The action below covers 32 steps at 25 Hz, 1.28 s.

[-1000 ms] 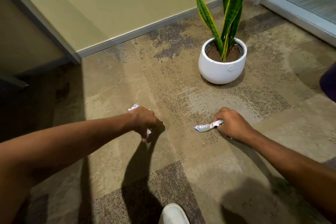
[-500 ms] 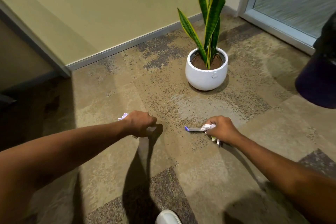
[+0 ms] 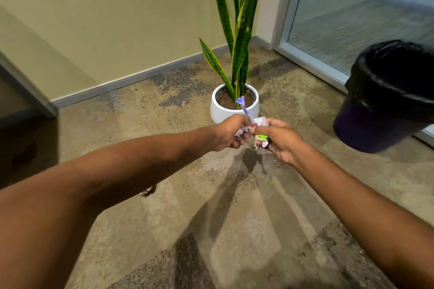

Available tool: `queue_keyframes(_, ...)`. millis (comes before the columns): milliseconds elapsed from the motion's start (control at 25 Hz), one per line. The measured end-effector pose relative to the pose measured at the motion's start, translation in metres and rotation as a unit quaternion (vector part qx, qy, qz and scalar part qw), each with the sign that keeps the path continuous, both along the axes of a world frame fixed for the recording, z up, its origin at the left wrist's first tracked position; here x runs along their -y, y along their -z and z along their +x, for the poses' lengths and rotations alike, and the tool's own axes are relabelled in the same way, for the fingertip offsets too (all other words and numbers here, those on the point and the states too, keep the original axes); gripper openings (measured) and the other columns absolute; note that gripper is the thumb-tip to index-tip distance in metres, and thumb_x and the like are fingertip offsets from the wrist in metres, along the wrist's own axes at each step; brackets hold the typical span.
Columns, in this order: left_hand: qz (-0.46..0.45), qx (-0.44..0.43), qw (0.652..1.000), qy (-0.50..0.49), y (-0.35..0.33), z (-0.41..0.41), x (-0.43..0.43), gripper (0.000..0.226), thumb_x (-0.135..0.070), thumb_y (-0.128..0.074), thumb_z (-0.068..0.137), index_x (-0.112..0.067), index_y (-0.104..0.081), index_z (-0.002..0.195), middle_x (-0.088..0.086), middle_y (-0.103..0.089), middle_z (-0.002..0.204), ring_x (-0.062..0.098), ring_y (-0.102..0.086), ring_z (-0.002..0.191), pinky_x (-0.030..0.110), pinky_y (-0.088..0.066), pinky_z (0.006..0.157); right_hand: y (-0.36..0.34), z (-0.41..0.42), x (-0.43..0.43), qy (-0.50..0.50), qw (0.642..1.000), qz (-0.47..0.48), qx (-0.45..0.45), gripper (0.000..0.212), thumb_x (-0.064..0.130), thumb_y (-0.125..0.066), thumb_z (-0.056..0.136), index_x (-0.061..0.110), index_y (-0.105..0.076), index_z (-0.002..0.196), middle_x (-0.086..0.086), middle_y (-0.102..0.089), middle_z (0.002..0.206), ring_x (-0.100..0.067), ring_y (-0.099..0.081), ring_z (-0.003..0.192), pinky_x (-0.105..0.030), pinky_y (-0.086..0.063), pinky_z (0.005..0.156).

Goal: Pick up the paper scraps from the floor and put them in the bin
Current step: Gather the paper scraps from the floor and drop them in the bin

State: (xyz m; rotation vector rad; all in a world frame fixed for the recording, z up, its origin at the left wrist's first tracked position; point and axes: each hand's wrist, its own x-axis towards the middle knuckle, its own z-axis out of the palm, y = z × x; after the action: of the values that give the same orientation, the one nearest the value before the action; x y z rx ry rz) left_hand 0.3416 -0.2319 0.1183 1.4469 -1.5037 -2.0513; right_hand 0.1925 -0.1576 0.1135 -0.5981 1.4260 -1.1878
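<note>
Scraps [image 3: 260, 122] sit bunched between both hands at centre, lifted off the floor [image 3: 234, 206]: the left hand [image 3: 229, 132] pinches a crumpled wad with a purple-tipped strip poking up, and the right hand [image 3: 280, 139] is curled around white and green bits. One more scrap [image 3: 147, 191] lies on the floor at 7 o'clock. The bin [image 3: 389, 96] waits at 3 o'clock, so dropping in is not yet done.

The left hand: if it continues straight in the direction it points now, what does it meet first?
The left hand points toward the right hand, nearly touching it, so it would meet that hand and its crumpled paper scraps first. Depth looks similar, but one view cannot confirm it.
</note>
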Motion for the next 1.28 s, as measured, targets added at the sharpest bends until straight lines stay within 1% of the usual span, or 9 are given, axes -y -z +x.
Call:
queue_keyframes(200,0.011,-0.117,0.992,-0.036,-0.058,-0.079,0.003,0.023,-0.016,-0.038,0.093,-0.019,-0.06,0.089,0.01,-0.061,0.078,0.023,-0.057,0.063,0.034,-0.056,0.068,-0.061,-0.059,0.019,0.044,0.998,-0.049,-0.007,0.022,-0.016,-0.071,0.087,0.004,-0.068,0.097,-0.017,-0.072,0.085,-0.024,-0.068,0.063,-0.026,-0.057,0.046)
queue_keyframes(400,-0.012,-0.187,0.982,-0.035,-0.117,-0.165,0.004,0.027,-0.021,-0.036,0.095,-0.016,-0.061,0.088,0.013,-0.064,0.083,0.028,-0.061,0.072,0.046,-0.06,0.082,-0.127,-0.133,0.027,0.067,0.99,-0.085,-0.086,0.02,-0.013,-0.072,0.087,0.006,-0.068,0.094,-0.012,-0.073,0.07,-0.021,-0.066,0.054,-0.026,-0.056,0.045)
queue_keyframes(640,-0.019,-0.242,0.97,-0.02,-0.17,-0.278,-0.011,0.037,-0.044,-0.04,0.1,-0.019,-0.065,0.086,0.005,-0.068,0.079,0.026,-0.063,0.075,0.041,-0.055,0.086,-0.18,-0.248,0.018,0.11,0.98,-0.118,-0.114,0.026,-0.014,-0.065,0.092,0.006,-0.064,0.109,-0.016,-0.067,0.084,-0.025,-0.064,0.066,-0.025,-0.054,0.045)
queue_keyframes(760,-0.012,-0.252,0.967,-0.014,-0.169,-0.33,-0.018,0.056,-0.063,-0.04,0.103,-0.014,-0.068,0.106,0.011,-0.069,0.097,0.029,-0.066,0.091,0.046,-0.054,0.096,-0.173,-0.304,0.004,0.15,0.978,-0.086,-0.118,0.029,-0.014,-0.065,0.092,0.008,-0.062,0.111,-0.013,-0.066,0.087,-0.022,-0.061,0.067,-0.024,-0.054,0.045)
queue_keyframes(920,0.017,-0.258,0.966,-0.006,-0.156,-0.375,-0.03,0.085,-0.077,-0.041,0.097,-0.004,-0.054,0.138,0.012,-0.064,0.104,0.023,-0.079,0.068,0.039,-0.059,0.075,-0.142,-0.361,-0.016,0.181,0.975,0.003,-0.127,0.02,-0.006,-0.051,0.104,0.01,-0.059,0.093,-0.009,-0.062,0.077,-0.017,-0.059,0.054,-0.023,-0.051,0.041)
queue_keyframes(960,0.021,-0.261,0.965,-0.004,-0.152,-0.383,-0.03,0.097,-0.08,-0.042,0.095,-0.001,-0.04,0.153,0.013,-0.063,0.126,0.026,-0.081,0.094,0.045,-0.059,0.082,-0.138,-0.368,-0.02,0.182,0.976,0.015,-0.121,0.021,-0.003,-0.049,0.105,0.012,-0.058,0.092,-0.009,-0.065,0.073,-0.017,-0.063,0.051,-0.025,-0.054,0.041)
queue_keyframes(1040,0.04,-0.267,0.963,-0.003,-0.146,-0.399,-0.03,0.11,-0.083,-0.045,0.091,-0.006,-0.02,0.165,0.016,-0.028,0.17,0.039,-0.04,0.152,0.062,-0.049,0.101,-0.133,-0.381,-0.027,0.187,0.974,0.03,-0.121,0.016,0.002,-0.053,0.104,0.015,-0.061,0.103,-0.009,-0.067,0.084,-0.021,-0.07,0.066,-0.038,-0.062,0.051)
queue_keyframes(1160,0.053,-0.265,0.963,-0.008,-0.141,-0.405,-0.029,0.111,-0.083,-0.049,0.09,-0.009,-0.018,0.167,0.021,-0.006,0.175,0.045,-0.009,0.161,0.069,-0.027,0.121,-0.133,-0.39,-0.027,0.189,0.97,0.044,-0.147,0.035,0.001,-0.058,0.098,0.024,-0.06,0.125,-0.01,-0.056,0.117,-0.032,-0.057,0.105,-0.056,-0.058,0.078)
queue_keyframes(1280,0.043,-0.269,0.962,-0.008,-0.137,-0.398,-0.025,0.104,-0.078,-0.05,0.093,-0.006,-0.027,0.163,0.029,-0.02,0.17,0.051,-0.023,0.156,0.065,-0.033,0.122,-0.132,-0.388,-0.022,0.242,0.958,0.024,-0.153,0.039,-0.002,-0.058,0.097,0.016,-0.066,0.13,-0.012,-0.056,0.125,-0.035,-0.048,0.114,-0.058,-0.055,0.084)
